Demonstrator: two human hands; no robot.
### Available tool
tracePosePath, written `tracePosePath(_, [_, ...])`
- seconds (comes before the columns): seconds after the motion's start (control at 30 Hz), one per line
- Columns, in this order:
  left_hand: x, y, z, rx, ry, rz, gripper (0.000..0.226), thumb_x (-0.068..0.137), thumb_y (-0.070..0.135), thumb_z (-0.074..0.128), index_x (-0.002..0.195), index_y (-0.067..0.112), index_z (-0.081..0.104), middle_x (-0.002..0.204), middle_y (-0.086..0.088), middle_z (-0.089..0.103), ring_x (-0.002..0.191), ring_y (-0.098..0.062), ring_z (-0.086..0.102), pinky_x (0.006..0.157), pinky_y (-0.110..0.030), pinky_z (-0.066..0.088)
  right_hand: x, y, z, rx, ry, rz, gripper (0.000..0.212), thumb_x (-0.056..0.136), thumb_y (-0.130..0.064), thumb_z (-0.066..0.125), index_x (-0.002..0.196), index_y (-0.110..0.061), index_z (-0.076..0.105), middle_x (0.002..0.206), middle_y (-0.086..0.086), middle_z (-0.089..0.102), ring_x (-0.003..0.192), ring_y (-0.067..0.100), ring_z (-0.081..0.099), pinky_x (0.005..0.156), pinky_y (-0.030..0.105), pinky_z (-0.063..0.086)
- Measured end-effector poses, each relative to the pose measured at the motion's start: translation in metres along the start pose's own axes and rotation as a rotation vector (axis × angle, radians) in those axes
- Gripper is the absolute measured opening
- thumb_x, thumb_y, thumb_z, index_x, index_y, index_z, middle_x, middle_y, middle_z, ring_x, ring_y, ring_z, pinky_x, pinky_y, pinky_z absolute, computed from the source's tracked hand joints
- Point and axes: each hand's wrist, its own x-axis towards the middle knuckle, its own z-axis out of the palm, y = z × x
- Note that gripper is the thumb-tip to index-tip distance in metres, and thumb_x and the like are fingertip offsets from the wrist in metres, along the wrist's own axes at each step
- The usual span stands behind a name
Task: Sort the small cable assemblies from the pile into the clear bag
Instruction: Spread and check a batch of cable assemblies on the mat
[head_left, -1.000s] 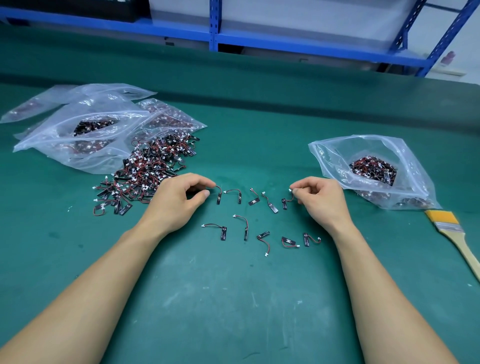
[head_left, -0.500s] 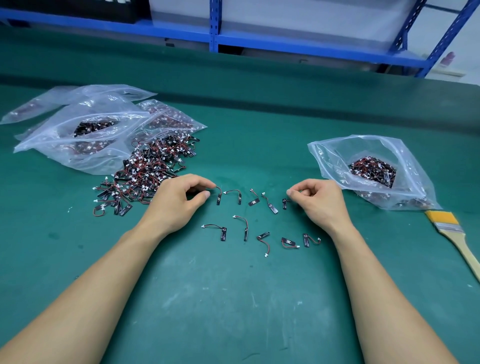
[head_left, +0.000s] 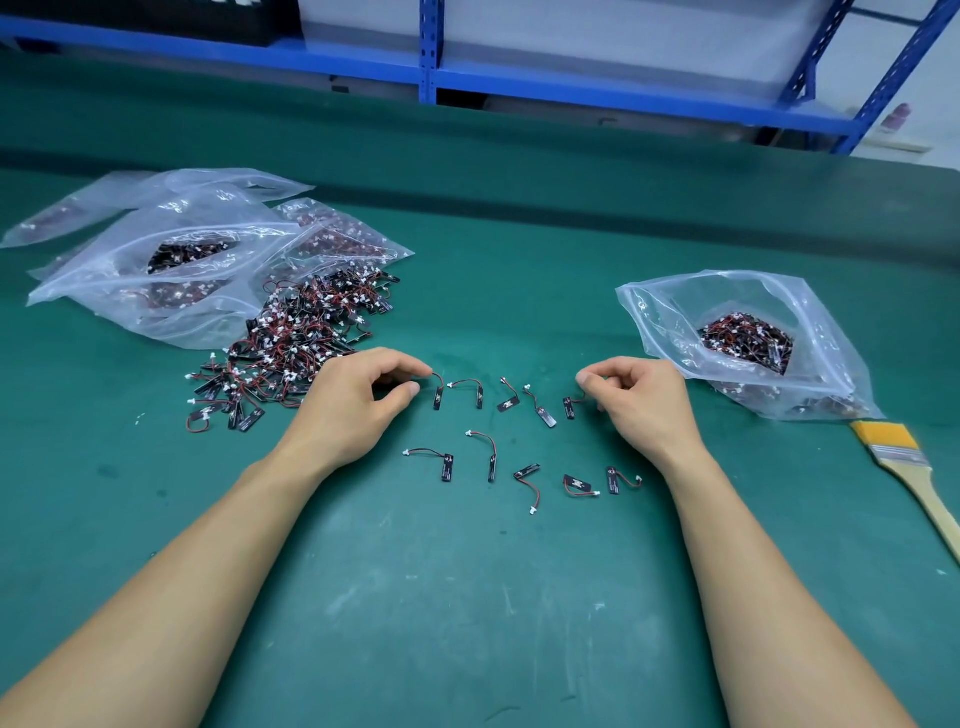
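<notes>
Risk at this station lies chiefly in the two fingertip holds. Left hand has its fingers curled, with thumb and forefinger pinching the wire end of the first assembly in the far row. Right hand is likewise curled and pinches the wire of the last assembly in that row, whose connector is hidden under the thumb. Eight other laid-out assemblies lie between the hands and nearer the person, each apart from its neighbours. Pile sits at ten o'clock from these rows, just beside the left hand. Clear bag, mouth open and partly filled, lies at two o'clock, near the right hand. Judgement: the wires look thin and springy, so a shallow pinch could let a piece flick away across the green mat. Lifting by the wire may strain its joint at the black strip. A sweep of the right wrist toward the bag could scatter the near row. The bag's slack mouth may fold and deflect a dropped piece. Other bags at ten o'clock invite misplacement. Brush at four o'clock lies well apart from the work.
</notes>
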Motion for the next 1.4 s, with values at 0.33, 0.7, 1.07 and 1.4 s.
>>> tracePosePath(0.33, [0.0005, -0.0006, -0.0001, 0.002, -0.001, -0.001, 0.023, 0.088, 0.009, 0.072, 0.102, 0.028, 0.075, 0.09, 0.016, 0.072, 0.086, 0.0, 0.065, 0.081, -0.008, 0.044, -0.0003, -0.0014, -0.0003, 0.006, 0.002, 0.008, 0.014, 0.087, -0.027, 0.073, 0.073, -0.024, 0.075, 0.05, -0.008, 0.051, 0.053, 0.009, 0.049, 0.052, 0.013, 0.041])
tracePosePath(0.7, [0.0002, -0.0006, -0.0001, -0.003, -0.004, -0.005, 0.024, 0.088, 0.009, 0.072, 0.102, 0.028, 0.075, 0.09, 0.016, 0.072, 0.086, 0.001, 0.065, 0.081, -0.009, 0.045, -0.0007, -0.002, -0.0001, -0.003, 0.002, 0.003, 0.014, 0.088, -0.025, 0.073, 0.074, -0.023, 0.074, 0.05, -0.009, 0.052, 0.052, 0.009, 0.049, 0.054, 0.014, 0.042])
tracePosePath(1.07, [0.0004, 0.0007, -0.0008, 0.02, -0.009, -0.002, 0.023, 0.088, 0.01, 0.072, 0.102, 0.027, 0.075, 0.091, 0.013, 0.073, 0.087, -0.002, 0.066, 0.082, -0.008, 0.044, -0.0019, -0.0058, -0.0003, 0.017, 0.003, 0.02, 0.015, 0.088, -0.023, 0.072, 0.073, -0.022, 0.075, 0.05, -0.008, 0.054, 0.047, 0.002, 0.048, 0.051, 0.008, 0.038])
tracePosePath(1.4, [0.0003, 0.0011, -0.0011, 0.017, -0.007, -0.004, 0.022, 0.088, 0.009, 0.072, 0.102, 0.027, 0.075, 0.09, 0.015, 0.072, 0.087, 0.003, 0.064, 0.079, -0.004, 0.042, -0.0024, -0.0074, -0.0005, 0.014, 0.001, 0.022, 0.017, 0.089, -0.023, 0.071, 0.072, -0.022, 0.074, 0.049, -0.008, 0.055, 0.047, 0.002, 0.048, 0.05, 0.007, 0.037])
